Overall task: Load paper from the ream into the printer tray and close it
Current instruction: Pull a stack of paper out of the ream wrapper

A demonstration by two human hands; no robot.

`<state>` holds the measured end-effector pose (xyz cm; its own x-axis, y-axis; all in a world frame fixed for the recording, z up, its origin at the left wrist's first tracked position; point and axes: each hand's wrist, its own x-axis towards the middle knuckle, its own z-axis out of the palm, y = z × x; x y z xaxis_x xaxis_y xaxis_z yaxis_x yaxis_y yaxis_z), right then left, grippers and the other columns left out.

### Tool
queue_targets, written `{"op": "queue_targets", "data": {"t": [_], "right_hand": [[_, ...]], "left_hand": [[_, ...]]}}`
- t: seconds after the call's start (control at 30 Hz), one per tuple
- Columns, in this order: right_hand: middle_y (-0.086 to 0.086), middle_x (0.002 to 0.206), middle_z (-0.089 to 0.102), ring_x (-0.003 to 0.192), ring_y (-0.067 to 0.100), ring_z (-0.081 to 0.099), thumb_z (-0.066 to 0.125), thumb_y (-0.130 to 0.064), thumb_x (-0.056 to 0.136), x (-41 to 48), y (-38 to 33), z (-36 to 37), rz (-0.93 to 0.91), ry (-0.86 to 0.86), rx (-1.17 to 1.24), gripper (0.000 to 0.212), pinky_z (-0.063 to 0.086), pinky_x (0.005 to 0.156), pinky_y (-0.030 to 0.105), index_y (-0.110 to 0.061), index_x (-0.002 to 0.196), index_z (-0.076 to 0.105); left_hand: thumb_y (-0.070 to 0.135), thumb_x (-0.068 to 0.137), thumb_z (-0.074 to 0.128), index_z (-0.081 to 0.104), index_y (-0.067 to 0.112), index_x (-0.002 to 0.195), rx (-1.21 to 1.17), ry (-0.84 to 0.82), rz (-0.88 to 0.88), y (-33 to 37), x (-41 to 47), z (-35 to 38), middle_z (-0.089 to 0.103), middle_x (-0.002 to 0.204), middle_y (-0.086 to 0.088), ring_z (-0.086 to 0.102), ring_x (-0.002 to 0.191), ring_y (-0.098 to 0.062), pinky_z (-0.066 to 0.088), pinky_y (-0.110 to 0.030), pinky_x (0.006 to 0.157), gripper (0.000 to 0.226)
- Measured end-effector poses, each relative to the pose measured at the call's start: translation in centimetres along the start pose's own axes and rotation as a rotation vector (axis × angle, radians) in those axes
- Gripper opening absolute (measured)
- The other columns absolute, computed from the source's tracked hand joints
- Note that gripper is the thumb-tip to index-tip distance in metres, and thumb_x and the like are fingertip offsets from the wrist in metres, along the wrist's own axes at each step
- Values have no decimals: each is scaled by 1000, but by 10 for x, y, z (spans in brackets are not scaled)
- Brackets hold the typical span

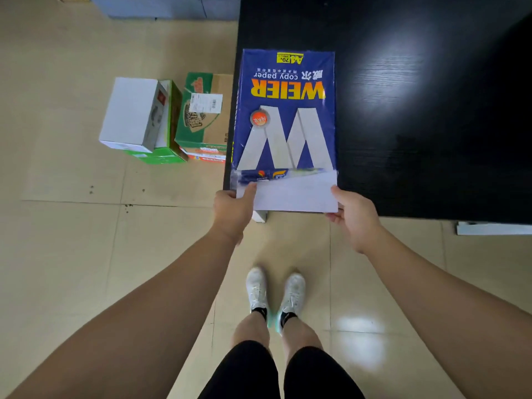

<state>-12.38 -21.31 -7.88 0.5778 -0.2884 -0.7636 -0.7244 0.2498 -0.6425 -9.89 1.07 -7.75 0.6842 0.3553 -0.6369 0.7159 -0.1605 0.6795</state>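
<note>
A blue ream (285, 116) of copy paper is lying flat on the near left corner of a black table (417, 110), its printing reading upside down from here and its near end reaching the table's edge. The wrapper is torn open at that near end, and a band of bare white paper (290, 197) is showing out of it. The left hand (233, 213) is gripping the near left corner of that white stack, thumb lying on top and the other fingers tucked underneath, out of sight. The right hand (355, 216) is holding the near right corner in the same way, thumb on the top sheet and fingertips curling under the edge; how many sheets either hand is pinching cannot be told. A white table leg (259, 216) is peeking out just below the paper, mostly hidden by it. On the tiled floor (72, 226) to the left of the table, a white box (129, 110) is resting on a green carton (169, 133), with a green and brown carton (207, 110) just beside them, partly covered by the table's edge. Grey boxes (161, 5) are being cut off by the top of the view. The person's white shoes (275, 292) are standing on the floor below the hands.
</note>
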Motion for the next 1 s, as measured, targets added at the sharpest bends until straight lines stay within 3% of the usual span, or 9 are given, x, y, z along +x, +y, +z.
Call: {"op": "queue_targets", "data": {"t": [0.13, 0.23, 0.3, 0.4, 0.63, 0.83, 1.0], "right_hand": [[12, 104, 73, 84, 25, 70, 65, -29, 93, 8, -3, 6, -84, -32, -145, 18, 61, 81, 42, -12, 89, 70], [15, 107, 71, 81, 26, 69, 62, -22, 95, 10, 1, 6, -106, -36, -199, 15, 62, 82, 46, -7, 97, 67], [12, 104, 71, 78, 25, 68, 60, -20, 96, 8, 5, 7, -118, -18, -232, 12, 61, 84, 50, -9, 95, 66], [13, 108, 71, 76, 21, 67, 58, -20, 96, 2, 12, 9, -128, 3, -251, 12, 61, 84, 48, -11, 96, 66], [10, 98, 73, 77, 28, 70, 63, -29, 93, 3, 12, 13, -86, -14, -208, 16, 61, 83, 51, -14, 92, 68], [8, 91, 71, 76, 27, 68, 59, -14, 96, -8, 20, 9, -129, -41, -213, 11, 62, 76, 48, -16, 86, 66], [12, 100, 73, 73, 29, 69, 61, -20, 93, -30, 38, -2, -86, -21, -259, 15, 62, 78, 52, -11, 104, 66]], "left_hand": [[43, 87, 66, 64, 6, 83, 20, -42, -117, 3, 3, 3, 66, 71, -11, 59, 54, -23, 36, -17, 38, 37], [38, 88, 65, 67, 4, 92, 18, -90, -110, -3, 3, 3, 67, 64, -11, 55, 48, -22, 40, -24, 52, 34], [35, 90, 65, 66, 7, 88, 12, -113, -108, -7, -1, 1, 65, 63, -11, 53, 47, -22, 40, -24, 51, 28], [33, 88, 69, 65, 12, 81, -8, -126, -113, -10, -4, -6, 67, 73, -12, 58, 55, -25, 41, -24, 48, 22], [29, 83, 79, 67, 8, 96, -53, -206, -144, -4, 15, -8, 68, 89, -5, 63, 70, -24, 56, -33, 60, 27], [23, 89, 74, 68, 6, 111, -65, -260, -82, -15, 6, -11, 70, 103, -9, 66, 70, -20, 53, -19, 43, 28], [20, 90, 71, 63, -1, 114, -43, -318, -106, -26, -20, -20, 72, 92, -16, 68, 52, -20, 54, -23, 44, 33]]}}
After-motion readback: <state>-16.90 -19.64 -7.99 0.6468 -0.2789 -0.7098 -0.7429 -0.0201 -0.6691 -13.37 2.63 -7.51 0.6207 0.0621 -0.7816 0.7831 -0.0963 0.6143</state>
